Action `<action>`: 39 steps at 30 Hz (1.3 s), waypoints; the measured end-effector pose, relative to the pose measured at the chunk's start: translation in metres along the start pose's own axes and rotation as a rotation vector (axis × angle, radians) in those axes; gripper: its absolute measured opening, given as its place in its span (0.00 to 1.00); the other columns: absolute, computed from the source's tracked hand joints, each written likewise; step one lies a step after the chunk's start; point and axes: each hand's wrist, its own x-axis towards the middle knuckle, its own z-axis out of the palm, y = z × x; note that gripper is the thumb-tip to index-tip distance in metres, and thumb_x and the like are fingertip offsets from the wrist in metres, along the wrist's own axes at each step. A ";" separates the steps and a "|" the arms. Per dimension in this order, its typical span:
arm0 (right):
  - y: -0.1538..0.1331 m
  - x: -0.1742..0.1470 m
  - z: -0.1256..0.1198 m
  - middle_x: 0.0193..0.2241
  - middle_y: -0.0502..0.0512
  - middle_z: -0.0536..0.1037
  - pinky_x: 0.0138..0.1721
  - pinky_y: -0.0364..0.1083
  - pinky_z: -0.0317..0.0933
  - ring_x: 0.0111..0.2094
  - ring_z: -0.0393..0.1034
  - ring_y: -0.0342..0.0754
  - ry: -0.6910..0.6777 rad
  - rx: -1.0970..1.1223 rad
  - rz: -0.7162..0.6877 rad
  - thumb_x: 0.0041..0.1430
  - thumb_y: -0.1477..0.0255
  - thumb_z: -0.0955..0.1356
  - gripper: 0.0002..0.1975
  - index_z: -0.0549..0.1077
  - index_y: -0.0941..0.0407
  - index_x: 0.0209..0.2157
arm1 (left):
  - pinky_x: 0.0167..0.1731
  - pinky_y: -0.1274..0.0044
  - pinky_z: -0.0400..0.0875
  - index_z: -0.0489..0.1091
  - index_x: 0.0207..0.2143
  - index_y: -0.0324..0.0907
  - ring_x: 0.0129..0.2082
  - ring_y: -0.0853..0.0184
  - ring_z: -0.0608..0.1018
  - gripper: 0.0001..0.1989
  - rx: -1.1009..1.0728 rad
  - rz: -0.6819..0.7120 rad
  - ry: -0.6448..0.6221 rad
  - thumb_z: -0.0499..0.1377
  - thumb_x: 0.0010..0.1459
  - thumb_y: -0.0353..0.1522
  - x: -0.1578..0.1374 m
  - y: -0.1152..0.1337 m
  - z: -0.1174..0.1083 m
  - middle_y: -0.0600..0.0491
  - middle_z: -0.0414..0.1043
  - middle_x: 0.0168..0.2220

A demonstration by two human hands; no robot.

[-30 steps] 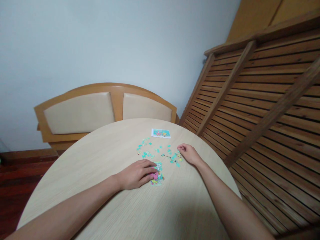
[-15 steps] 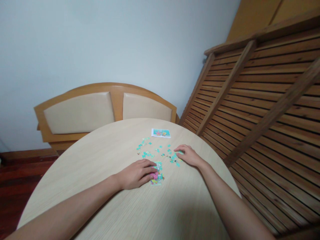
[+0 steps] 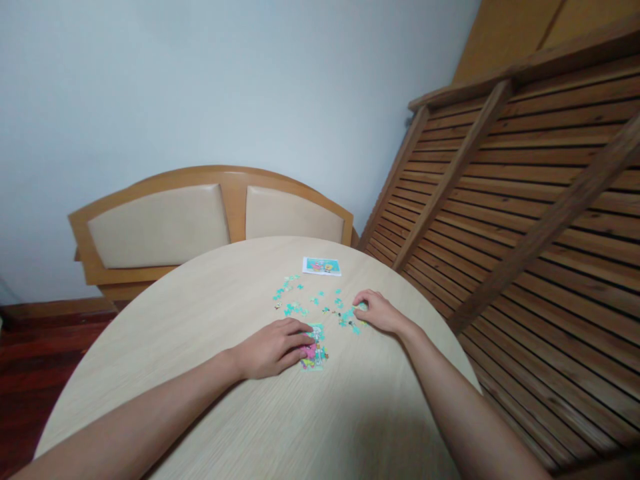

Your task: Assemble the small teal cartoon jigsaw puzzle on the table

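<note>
Right hand [image 3: 379, 312] first: its fingers [image 3: 363, 295] are curled with the thumb toward the index, right at the loose puzzle pieces [image 3: 349, 316], though I honestly can't tell if one's pinched. For bits this thin I'd catch a piece by opposite edges with the fingertips, and go lightly so the neighbours don't get dragged along. The left hand [image 3: 270, 348] isn't gripping anything, its fingers just lie flat on the joined puzzle section [image 3: 318, 348], nearer the person. That's a decent anchor imo; keep the pressure light and even or the seams might pop. A bit further out there's another bunch of pieces [image 3: 295, 309] on the left, worth keeping spread flat so the prints are readable. Picture card [image 3: 322, 267] sits past all that on the desk [image 3: 210, 293], good for checking colours against.
</note>
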 end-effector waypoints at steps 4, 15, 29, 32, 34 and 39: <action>-0.009 -0.003 -0.005 0.40 0.56 0.79 0.48 0.49 0.61 0.44 0.71 0.54 -0.012 0.014 0.023 0.49 0.72 0.70 0.12 0.78 0.55 0.38 | 0.57 0.68 0.66 0.71 0.55 0.43 0.54 0.60 0.73 0.18 -0.002 0.001 0.004 0.48 0.72 0.39 0.000 -0.001 0.001 0.45 0.71 0.53; -0.020 -0.003 -0.008 0.33 0.55 0.80 0.35 0.44 0.64 0.32 0.72 0.47 -0.068 0.429 0.001 0.53 0.66 0.70 0.13 0.78 0.60 0.38 | 0.55 0.68 0.67 0.71 0.54 0.44 0.53 0.59 0.74 0.18 0.020 -0.009 0.044 0.48 0.72 0.40 -0.001 -0.002 0.002 0.45 0.72 0.53; -0.082 -0.010 0.011 0.27 0.53 0.79 0.30 0.42 0.62 0.29 0.71 0.45 -0.193 0.606 0.037 0.49 0.66 0.74 0.12 0.78 0.59 0.33 | 0.56 0.66 0.68 0.70 0.56 0.44 0.54 0.59 0.73 0.18 0.076 -0.061 0.087 0.48 0.72 0.39 -0.003 -0.008 0.007 0.45 0.71 0.54; -0.085 -0.011 0.020 0.27 0.53 0.79 0.31 0.43 0.63 0.30 0.72 0.46 -0.213 0.582 0.029 0.49 0.67 0.74 0.10 0.77 0.58 0.32 | 0.56 0.66 0.68 0.70 0.56 0.44 0.55 0.59 0.73 0.18 0.071 -0.052 0.093 0.49 0.72 0.39 -0.003 -0.008 0.008 0.44 0.71 0.55; -0.087 -0.011 0.026 0.26 0.53 0.79 0.31 0.43 0.63 0.30 0.72 0.46 -0.235 0.577 0.031 0.50 0.67 0.73 0.09 0.77 0.58 0.31 | 0.56 0.66 0.68 0.70 0.56 0.44 0.55 0.58 0.73 0.18 0.071 -0.047 0.094 0.49 0.72 0.38 -0.003 -0.008 0.008 0.44 0.70 0.55; -0.090 -0.012 0.032 0.26 0.52 0.79 0.29 0.42 0.62 0.29 0.72 0.46 -0.257 0.543 0.039 0.50 0.68 0.73 0.09 0.76 0.58 0.31 | 0.57 0.65 0.68 0.69 0.57 0.43 0.56 0.57 0.73 0.18 0.099 -0.046 0.087 0.49 0.71 0.38 -0.003 -0.009 0.008 0.44 0.69 0.58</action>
